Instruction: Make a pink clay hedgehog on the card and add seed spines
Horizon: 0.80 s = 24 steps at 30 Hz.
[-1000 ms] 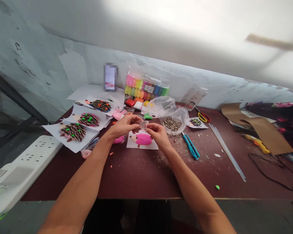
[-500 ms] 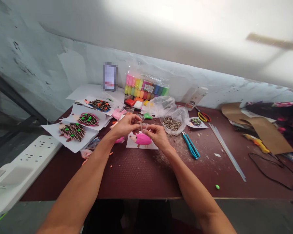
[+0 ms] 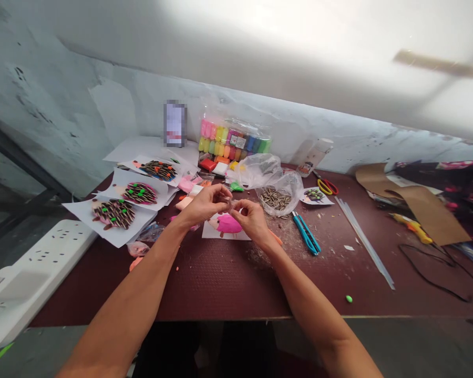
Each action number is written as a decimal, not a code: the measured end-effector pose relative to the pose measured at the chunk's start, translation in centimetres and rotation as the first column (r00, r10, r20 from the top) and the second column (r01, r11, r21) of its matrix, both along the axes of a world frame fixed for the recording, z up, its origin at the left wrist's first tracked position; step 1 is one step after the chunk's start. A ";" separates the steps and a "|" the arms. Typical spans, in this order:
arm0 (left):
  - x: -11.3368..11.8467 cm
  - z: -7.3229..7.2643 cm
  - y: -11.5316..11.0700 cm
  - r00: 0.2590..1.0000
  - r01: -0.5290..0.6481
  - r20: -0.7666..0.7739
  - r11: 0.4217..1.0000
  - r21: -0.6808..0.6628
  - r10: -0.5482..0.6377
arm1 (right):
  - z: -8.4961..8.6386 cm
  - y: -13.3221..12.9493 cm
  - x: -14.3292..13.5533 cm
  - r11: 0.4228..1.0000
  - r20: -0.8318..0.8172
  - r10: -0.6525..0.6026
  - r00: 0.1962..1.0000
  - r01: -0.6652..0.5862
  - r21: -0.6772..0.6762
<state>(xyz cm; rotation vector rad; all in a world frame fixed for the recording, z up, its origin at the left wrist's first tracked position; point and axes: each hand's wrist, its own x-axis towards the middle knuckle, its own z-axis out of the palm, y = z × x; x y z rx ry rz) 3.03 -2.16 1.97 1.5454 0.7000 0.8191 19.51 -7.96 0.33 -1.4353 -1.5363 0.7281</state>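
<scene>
A dark red desk (image 3: 220,289) runs along a pale wall (image 3: 114,107) in the head view. At the frame's centre the left hand (image 3: 204,205) and right hand (image 3: 252,219) are close together, fingertips pinching a small clear plastic piece (image 3: 231,204) above the pink hedgehog card (image 3: 228,224).

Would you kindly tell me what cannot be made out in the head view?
Head view:
Small clear item: too small, partly covered by the left hand and right hand.
Phone-like screen: blurred by pixelation.
Label on the coloured pack: print too small to read.
Pink figure: partly behind the right hand.
Power strip: cut off by the left edge.
</scene>
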 end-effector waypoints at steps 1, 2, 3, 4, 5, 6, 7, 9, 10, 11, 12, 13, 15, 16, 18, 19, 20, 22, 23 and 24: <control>0.0 0.0 0.0 1.000 0.002 -0.006 1.000 0.009 -0.002 | 0.1 0.0 0.0 1.000 -0.007 0.006 1.000 -0.006 0.002; 0.0 0.1 0.0 1.000 0.002 -0.011 1.000 0.020 -0.001 | 0.1 0.0 0.0 1.000 -0.010 0.004 1.000 -0.004 0.007; 0.0 0.2 0.0 1.000 -0.001 -0.016 0.999 0.032 0.001 | 0.2 -0.1 0.0 1.000 -0.010 -0.001 1.000 0.002 0.011; 0.0 0.2 0.0 1.000 -0.005 -0.020 0.999 0.044 0.006 | 0.2 -0.1 0.0 1.000 -0.013 -0.009 1.000 0.009 0.015; -0.1 0.3 0.0 1.000 -0.011 -0.023 0.998 0.054 0.012 | 0.1 -0.1 0.0 1.000 -0.018 -0.019 1.000 0.019 0.021; -0.1 0.4 0.0 1.000 -0.017 -0.024 0.998 0.060 0.018 | 0.1 -0.1 0.0 0.999 -0.027 -0.025 0.999 0.026 0.027; -0.1 0.5 0.0 1.000 -0.018 -0.022 0.998 0.062 0.019 | 0.0 -0.1 0.0 0.999 -0.036 -0.023 0.999 0.025 0.035; -0.1 0.7 -0.1 1.000 0.001 -0.014 0.998 0.061 0.000 | -0.1 0.0 0.0 0.999 -0.050 -0.006 0.999 0.008 0.045; -0.1 0.8 -0.2 1.000 0.016 -0.011 0.998 0.060 -0.016 | -0.2 0.0 0.1 0.999 -0.054 0.003 0.999 0.000 0.040; -0.1 0.9 -0.2 0.999 0.032 -0.012 0.998 0.060 -0.032 | -0.2 0.0 0.1 1.000 -0.059 0.009 0.998 -0.007 0.030; -0.1 0.9 -0.3 0.999 0.043 -0.016 0.997 0.063 -0.042 | -0.2 0.0 0.0 1.000 -0.062 0.009 0.998 -0.008 0.019; -0.1 1.0 -0.3 0.999 0.048 -0.024 0.997 0.067 -0.046 | -0.1 -0.1 0.0 1.000 -0.060 0.006 0.998 -0.005 0.014; -0.2 1.0 -0.3 0.999 0.039 -0.041 0.996 0.080 -0.036 | 0.1 -0.2 -0.2 1.000 -0.045 0.000 0.999 0.001 0.028; -0.2 0.9 -0.2 0.998 0.029 -0.049 0.996 0.087 -0.025 | 0.2 -0.3 -0.2 0.999 -0.038 0.000 0.999 0.002 0.045; -0.4 0.9 0.0 0.998 0.004 -0.060 0.995 0.098 0.002 | 0.6 -0.4 -0.4 0.998 -0.044 0.007 0.999 -0.004 0.066; -0.4 0.8 0.1 0.998 -0.006 -0.065 0.995 0.102 0.012 | 0.7 -0.5 -0.4 0.998 -0.063 0.013 0.998 -0.009 0.064; -0.5 0.8 0.2 0.998 -0.012 -0.068 0.994 0.104 0.020 | 0.9 -0.4 -0.5 0.999 -0.094 0.022 0.995 -0.017 0.052; -0.7 0.8 0.4 0.997 -0.012 -0.072 0.994 0.106 0.020 | 1.1 -0.3 -0.4 0.999 -0.176 0.049 0.983 -0.047 0.013; -0.8 0.9 0.4 0.997 -0.009 -0.074 0.995 0.104 0.016 | 1.2 -0.2 -0.4 0.998 -0.222 0.063 0.973 -0.066 -0.008; -0.8 0.9 0.5 0.997 -0.008 -0.074 0.995 0.100 0.016 | 1.2 -0.1 -0.3 0.996 -0.270 0.075 0.960 -0.085 -0.024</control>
